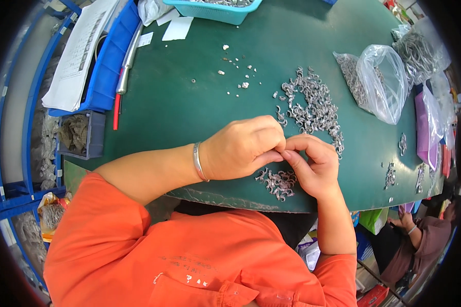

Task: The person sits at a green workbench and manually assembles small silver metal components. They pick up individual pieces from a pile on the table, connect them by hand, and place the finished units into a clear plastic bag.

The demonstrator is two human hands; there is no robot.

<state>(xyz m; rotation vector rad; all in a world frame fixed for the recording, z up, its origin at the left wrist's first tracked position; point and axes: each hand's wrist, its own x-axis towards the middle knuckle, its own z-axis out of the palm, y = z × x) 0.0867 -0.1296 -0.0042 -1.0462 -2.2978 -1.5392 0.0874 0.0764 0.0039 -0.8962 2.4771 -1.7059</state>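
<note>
Green table (153, 102), cluttered workshop, blue rack (20, 204) down the left side, a co-worker (435, 240) seated at lower right. Blue bin (102, 77) with papers (79, 56) at upper left, teal basket (235, 15) at the top edge, clear bag (386, 92) and purple bin (425, 128) on the right.

Left hand (243, 148), bracelet (200, 162) on its wrist, and right hand (315, 163) meet in front of the body. Both narrow, thumbs and fingertips pinched close together. Can't tell if a part sits between them; fingers hide it.

Loose grey metal parts on the table: large pile (320, 97) just beyond the hands, small pile (279, 185) just below them, close to the worn near edge. Right hand's knuckles overlap the large pile's near end in view; contact unclear. More small clusters (390, 175) lie off to the right.

Risks, as judged: anything small in that pinch could slip out if the fingertips roll, and would be hard to pick out among look-alikes. Small pile sits near the edge, so a dragged forearm or sleeve could sweep parts to the floor. Right hand shifting outward could nudge the large pile and mix the two. White crumbs (245, 85) beyond could get caught up with parts.
</note>
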